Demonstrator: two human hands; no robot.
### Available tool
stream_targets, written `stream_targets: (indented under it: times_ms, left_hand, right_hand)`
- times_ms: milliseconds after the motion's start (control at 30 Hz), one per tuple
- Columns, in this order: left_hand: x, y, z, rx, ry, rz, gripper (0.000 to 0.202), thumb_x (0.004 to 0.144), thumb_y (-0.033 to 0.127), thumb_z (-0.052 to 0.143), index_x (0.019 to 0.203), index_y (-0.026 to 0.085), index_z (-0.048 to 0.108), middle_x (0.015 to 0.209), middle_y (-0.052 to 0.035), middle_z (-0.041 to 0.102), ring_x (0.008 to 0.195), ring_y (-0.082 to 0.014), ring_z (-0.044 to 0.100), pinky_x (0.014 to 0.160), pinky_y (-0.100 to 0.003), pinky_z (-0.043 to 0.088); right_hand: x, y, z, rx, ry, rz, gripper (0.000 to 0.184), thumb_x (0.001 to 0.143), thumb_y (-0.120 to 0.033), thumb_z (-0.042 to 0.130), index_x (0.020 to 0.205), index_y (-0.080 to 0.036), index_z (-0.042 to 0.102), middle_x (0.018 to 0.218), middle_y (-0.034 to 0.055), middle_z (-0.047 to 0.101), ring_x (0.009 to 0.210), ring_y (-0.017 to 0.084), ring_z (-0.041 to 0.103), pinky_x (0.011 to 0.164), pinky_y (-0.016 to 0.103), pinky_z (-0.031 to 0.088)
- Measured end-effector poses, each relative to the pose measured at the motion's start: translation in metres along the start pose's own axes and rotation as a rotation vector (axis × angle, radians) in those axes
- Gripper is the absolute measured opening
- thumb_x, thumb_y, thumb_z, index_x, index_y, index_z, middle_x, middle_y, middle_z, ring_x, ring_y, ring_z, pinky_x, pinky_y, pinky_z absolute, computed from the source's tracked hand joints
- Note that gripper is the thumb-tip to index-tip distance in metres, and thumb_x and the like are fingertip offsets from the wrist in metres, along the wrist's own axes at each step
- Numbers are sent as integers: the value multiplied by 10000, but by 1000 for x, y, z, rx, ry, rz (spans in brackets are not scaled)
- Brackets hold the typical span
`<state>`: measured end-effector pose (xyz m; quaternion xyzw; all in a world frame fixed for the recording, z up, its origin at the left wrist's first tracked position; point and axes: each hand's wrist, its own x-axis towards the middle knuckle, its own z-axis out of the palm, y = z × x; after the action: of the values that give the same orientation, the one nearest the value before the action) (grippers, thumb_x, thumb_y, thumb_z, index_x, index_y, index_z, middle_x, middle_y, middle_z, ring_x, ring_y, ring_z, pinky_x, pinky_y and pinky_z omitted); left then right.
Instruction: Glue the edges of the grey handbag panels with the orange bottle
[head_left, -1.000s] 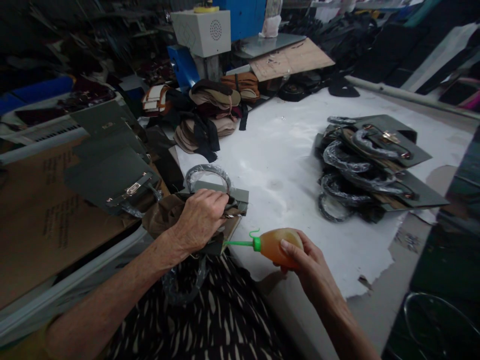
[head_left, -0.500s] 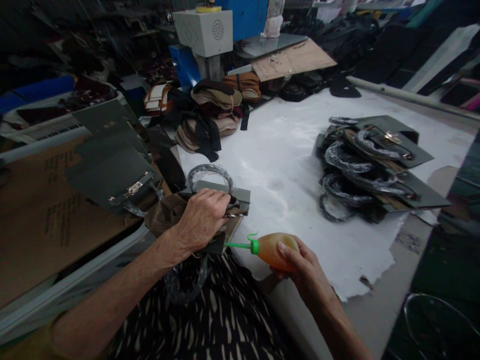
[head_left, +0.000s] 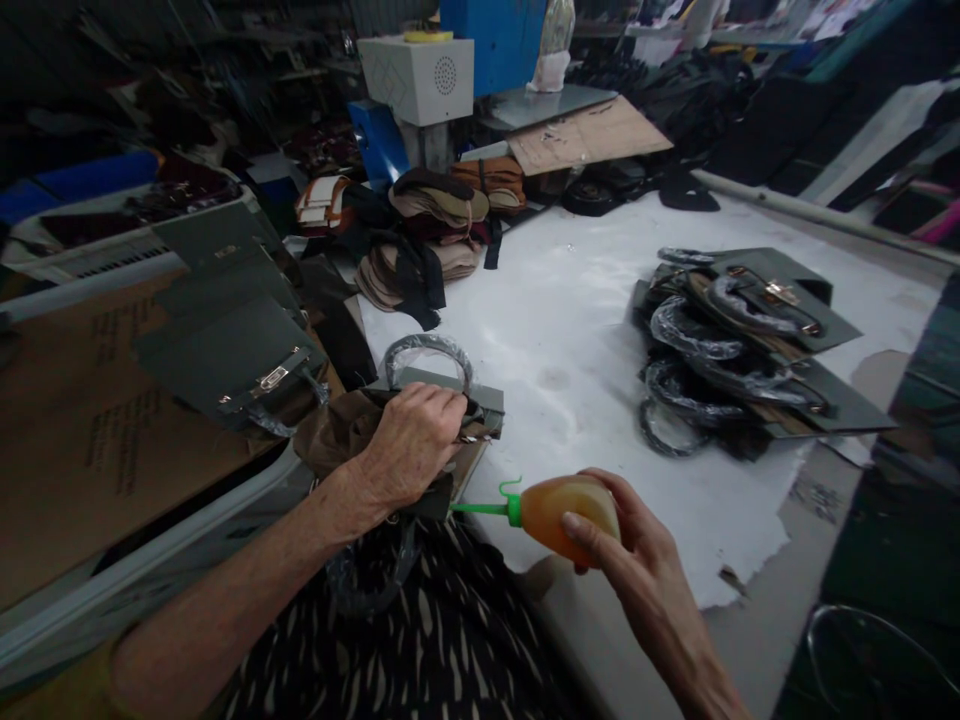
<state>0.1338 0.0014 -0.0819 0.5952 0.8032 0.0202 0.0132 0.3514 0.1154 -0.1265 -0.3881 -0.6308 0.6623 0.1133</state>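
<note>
My left hand (head_left: 409, 445) is closed on a grey-green bag piece (head_left: 480, 398) with a brown lining and a plastic-wrapped handle (head_left: 426, 347), holding it at the near edge of the white-covered table (head_left: 570, 330). My right hand (head_left: 626, 545) grips an orange glue bottle (head_left: 559, 507) whose green nozzle (head_left: 480, 508) points left and touches the lower edge of the bag piece under my left hand.
A stack of grey-green bag pieces with wrapped handles (head_left: 742, 340) lies at the right. Another pile (head_left: 225, 330) rests on cardboard (head_left: 82, 420) at the left. Stacked leather cuts (head_left: 435, 220) and a white box machine (head_left: 420, 75) stand behind. A metal chair frame (head_left: 877, 660) is at lower right.
The glue bottle in my right hand has shifted slightly down and right while its nozzle stays against the bag piece's edge. My left hand keeps its hold.
</note>
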Motion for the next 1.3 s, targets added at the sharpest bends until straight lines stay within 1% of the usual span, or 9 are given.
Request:
stream_targets:
  times_ms: [167, 267, 433, 567, 733, 933, 1067, 1167, 1300]
  left_hand:
    - [2, 2, -2, 2, -16, -5, 286, 742, 152, 768, 963, 80, 602, 1009, -131, 654, 974, -310, 593, 877, -437, 487]
    - [2, 1, 0, 7, -5, -6, 263, 746, 132, 751, 958, 88, 600, 1005, -127, 652, 972, -310, 590, 870, -438, 488]
    - [2, -1, 2, 12, 19, 8, 193, 764, 112, 701, 922, 114, 590, 968, -105, 649, 929, -299, 591, 832, -428, 495]
    - [3, -1, -3, 32, 1, 0, 204, 759, 122, 711, 912, 124, 577, 955, -97, 647, 915, -289, 592, 827, -411, 491]
    - [8, -3, -11, 22, -17, -10, 184, 769, 122, 704, 894, 132, 570, 949, -93, 647, 914, -278, 594, 825, -392, 488]
    - [15, -6, -17, -3, -66, -15, 162, 779, 129, 694, 890, 132, 576, 942, -91, 652, 910, -267, 603, 827, -367, 483]
    - [19, -7, -20, -9, -75, -16, 113, 791, 113, 655, 880, 125, 587, 926, -94, 657, 899, -269, 611, 822, -367, 481]
    - [21, -8, -23, -6, -107, -28, 83, 801, 121, 638, 875, 124, 600, 909, -98, 662, 885, -264, 620, 808, -353, 482]
    - [28, -13, -30, -29, -114, -57, 63, 809, 132, 617, 871, 118, 625, 887, -95, 670, 863, -263, 635, 776, -341, 493]
  right_hand:
    - [12, 2, -1, -138, 65, -89, 578, 755, -577, 666, 1167, -213, 487, 918, 40, 612, 761, 206, 578, 585, 286, 521]
    - [24, 8, -1, -150, 68, -98, 603, 754, -589, 654, 1185, -204, 483, 919, 49, 611, 738, 213, 578, 562, 301, 520]
    - [44, 19, -1, -281, 134, -172, 602, 762, -576, 641, 1201, -186, 507, 902, 58, 622, 760, 229, 588, 621, 324, 517]
    - [59, 22, -1, -345, 173, -196, 622, 758, -597, 628, 1202, -177, 511, 891, 61, 621, 754, 239, 587, 648, 348, 509]
    - [69, 21, 1, -423, 206, -232, 604, 788, -589, 595, 1223, -179, 505, 935, 70, 623, 795, 258, 599, 724, 390, 495]
    - [82, 30, 4, -552, 304, -425, 581, 828, -548, 558, 1245, -148, 502, 1038, 120, 615, 912, 283, 590, 825, 437, 471]
    - [91, 31, 7, -570, 331, -525, 532, 864, -518, 541, 1245, -152, 483, 1104, 132, 590, 954, 273, 577, 846, 426, 466]
    - [93, 31, 10, -596, 331, -631, 469, 886, -469, 546, 1239, -170, 470, 1125, 126, 569, 974, 264, 573, 830, 393, 476]
    - [92, 31, 11, -648, 283, -779, 373, 910, -333, 531, 1257, -211, 465, 1130, 112, 561, 969, 254, 587, 787, 363, 498]
